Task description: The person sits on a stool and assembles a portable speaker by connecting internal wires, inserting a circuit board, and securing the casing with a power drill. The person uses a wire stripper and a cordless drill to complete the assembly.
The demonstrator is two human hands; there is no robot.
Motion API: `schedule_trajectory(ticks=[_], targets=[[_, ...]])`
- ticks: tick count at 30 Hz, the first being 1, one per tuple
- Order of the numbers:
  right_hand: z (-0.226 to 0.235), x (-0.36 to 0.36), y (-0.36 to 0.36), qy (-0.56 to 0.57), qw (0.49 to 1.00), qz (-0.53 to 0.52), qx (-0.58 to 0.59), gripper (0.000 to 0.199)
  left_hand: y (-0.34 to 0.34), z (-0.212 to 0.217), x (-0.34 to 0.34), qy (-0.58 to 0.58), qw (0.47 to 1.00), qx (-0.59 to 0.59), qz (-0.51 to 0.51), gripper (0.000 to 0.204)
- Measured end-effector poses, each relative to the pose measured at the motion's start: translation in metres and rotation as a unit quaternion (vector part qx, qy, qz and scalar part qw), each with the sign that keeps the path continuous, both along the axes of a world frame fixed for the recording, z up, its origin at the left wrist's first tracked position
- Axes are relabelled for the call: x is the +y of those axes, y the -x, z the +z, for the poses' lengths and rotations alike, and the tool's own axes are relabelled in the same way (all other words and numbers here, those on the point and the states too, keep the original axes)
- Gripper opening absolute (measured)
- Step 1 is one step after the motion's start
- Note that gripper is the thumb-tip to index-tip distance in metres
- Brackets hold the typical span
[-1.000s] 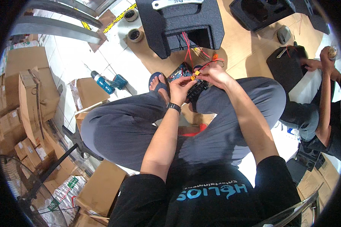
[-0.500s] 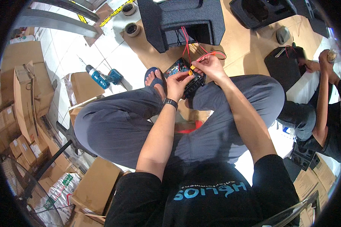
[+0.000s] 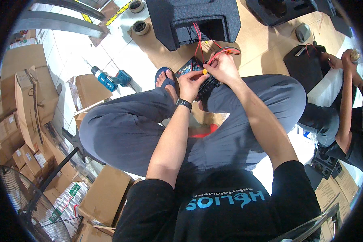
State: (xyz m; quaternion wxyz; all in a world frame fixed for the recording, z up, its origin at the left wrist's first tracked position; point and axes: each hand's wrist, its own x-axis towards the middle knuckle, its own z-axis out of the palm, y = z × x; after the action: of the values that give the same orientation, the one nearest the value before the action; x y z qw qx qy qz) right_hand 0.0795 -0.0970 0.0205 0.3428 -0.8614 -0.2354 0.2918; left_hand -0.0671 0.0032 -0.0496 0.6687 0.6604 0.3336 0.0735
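Note:
I sit with my knees drawn up, and both hands meet just past them. My left hand [image 3: 192, 83], with a black watch on its wrist, grips a small black electronic panel [image 3: 204, 85] and pinches a little yellow connector [image 3: 205, 71]. My right hand [image 3: 222, 67] holds the red wires [image 3: 213, 54] at that connector. The wires run up into the opening of a black felt-covered speaker box [image 3: 193, 18] on the floor ahead. The panel's far side is hidden by my fingers.
A blue cordless drill [image 3: 107, 80] lies on the white floor to the left, near cardboard boxes [image 3: 26, 92]. Two tape rolls [image 3: 141, 26] sit near the speaker box. Another person [image 3: 343, 101] sits at the right working on a black part [image 3: 306, 64]. A fan [image 3: 16, 201] stands lower left.
The view has shifted slightly down and left. Both hands stay together on the panel and wires, with small finger movements at the connector.

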Motion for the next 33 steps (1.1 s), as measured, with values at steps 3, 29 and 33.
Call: schedule_trajectory(ticks=[3,29,33], targets=[[-0.001,0.001,0.001,0.003,1.0,-0.004,-0.011,0.022,0.0,0.004,0.002,-0.029,1.0,-0.005,-0.005,0.03],[-0.017,0.0,0.006,0.077,0.996,-0.011,-0.033,0.025,0.001,0.009,0.006,-0.152,0.985,-0.022,-0.079,0.023],[-0.013,0.0,0.005,0.071,0.992,-0.063,0.082,0.024,0.0,0.011,0.008,-0.137,0.987,-0.012,-0.085,0.022]])
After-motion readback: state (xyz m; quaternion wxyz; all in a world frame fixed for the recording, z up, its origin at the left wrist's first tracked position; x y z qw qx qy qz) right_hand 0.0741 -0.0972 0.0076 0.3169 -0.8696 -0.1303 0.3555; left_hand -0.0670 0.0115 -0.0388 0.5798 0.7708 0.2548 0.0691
